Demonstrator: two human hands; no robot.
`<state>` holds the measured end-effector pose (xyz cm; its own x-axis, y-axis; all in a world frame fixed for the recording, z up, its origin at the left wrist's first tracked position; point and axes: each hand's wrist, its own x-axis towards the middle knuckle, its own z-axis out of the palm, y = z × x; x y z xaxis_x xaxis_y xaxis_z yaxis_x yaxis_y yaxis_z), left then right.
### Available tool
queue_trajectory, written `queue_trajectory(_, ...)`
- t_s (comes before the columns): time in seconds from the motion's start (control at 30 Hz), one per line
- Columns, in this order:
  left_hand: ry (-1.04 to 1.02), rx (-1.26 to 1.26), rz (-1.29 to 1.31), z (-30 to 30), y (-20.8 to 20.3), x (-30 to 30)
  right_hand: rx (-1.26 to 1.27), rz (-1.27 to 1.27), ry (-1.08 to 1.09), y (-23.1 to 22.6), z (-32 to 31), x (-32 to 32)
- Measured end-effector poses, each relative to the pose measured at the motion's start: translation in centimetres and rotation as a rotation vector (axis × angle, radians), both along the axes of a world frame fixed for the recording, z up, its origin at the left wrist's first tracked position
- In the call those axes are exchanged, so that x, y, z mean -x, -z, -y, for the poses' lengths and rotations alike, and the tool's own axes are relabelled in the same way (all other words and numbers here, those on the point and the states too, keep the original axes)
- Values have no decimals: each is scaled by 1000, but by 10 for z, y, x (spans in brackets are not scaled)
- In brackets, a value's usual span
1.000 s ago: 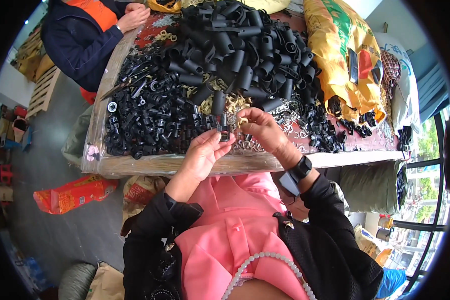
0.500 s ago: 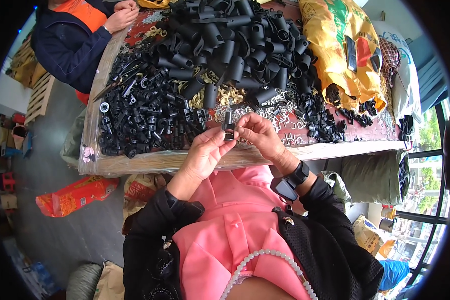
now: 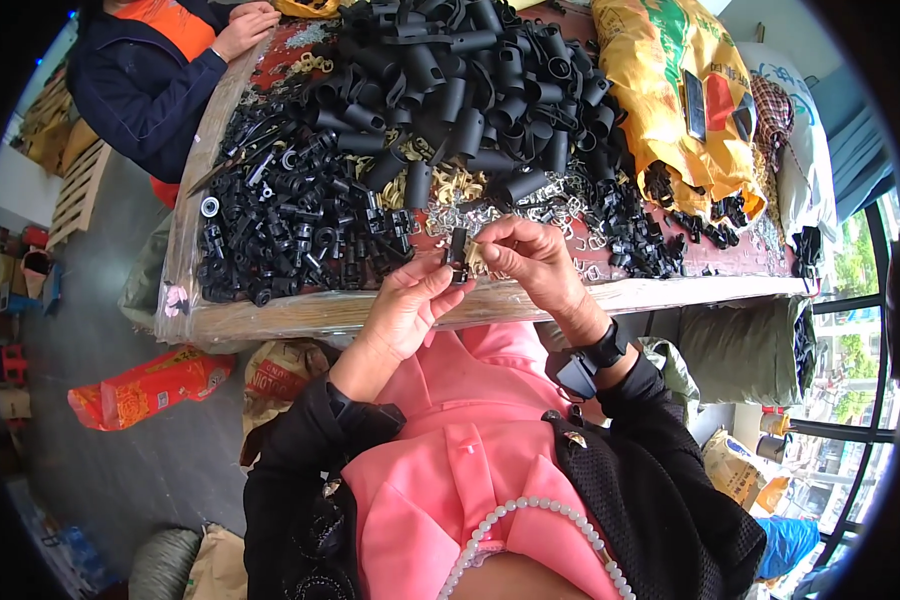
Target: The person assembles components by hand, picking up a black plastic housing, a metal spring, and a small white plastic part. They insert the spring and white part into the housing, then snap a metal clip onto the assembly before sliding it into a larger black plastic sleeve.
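My left hand (image 3: 408,308) is closed on a small black plastic part (image 3: 458,252), gripped upright between thumb and fingers over the table's front edge. Just to its right, my right hand (image 3: 532,266) pinches a small brass-coloured clip-like piece (image 3: 476,259), its exact shape partly hidden by my fingertips. That piece sits right beside the black part; whether the two touch I cannot tell. Beyond my hands lie loose silver metal clips (image 3: 562,212) and gold-coloured clips (image 3: 457,187). Small black fittings (image 3: 300,225) are heaped left of my left hand.
A tall pile of black tubes (image 3: 460,100) covers the table's middle. Yellow woven sack (image 3: 660,60) at right, with a phone (image 3: 694,105) on it and black parts by its mouth. A co-worker's hands (image 3: 246,30) rest at the far left corner. The wooden table edge (image 3: 300,325) runs before me.
My right fingers have drawn slightly away from the black part, and a brass-coloured piece now shows between them. My left hand keeps its hold, nearly still.
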<state>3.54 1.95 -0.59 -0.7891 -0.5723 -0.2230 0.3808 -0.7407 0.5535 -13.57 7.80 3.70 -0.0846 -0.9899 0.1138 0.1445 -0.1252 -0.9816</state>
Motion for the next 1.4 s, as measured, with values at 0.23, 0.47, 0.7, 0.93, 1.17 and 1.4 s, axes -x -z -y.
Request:
queue_trajectory(0.23, 13, -10, -36, -3, -4, -2, 62, -67, 3, 0, -5, -10)
queue_trajectory(0.47, 29, -42, -15, -2, 0, -3, 131, -152, 81, 9, -3, -14)
queue_trajectory(0.7, 88, -68, 38, 0, -1, -2, 47, -535, -149, -10, 11, 5)
queue_trajectory(0.93, 68, -82, 102, 3, -8, 0, -52, -414, -24, -1, 8, 1)
queue_trajectory(1.17, -62, 22, 190, 26, -2, -9, 80, -1149, 20, 37, 10, 34)
queue_trajectory(1.4, -86, 66, 261, 23, 0, -7, 270, -1572, -4, 51, 23, 30)
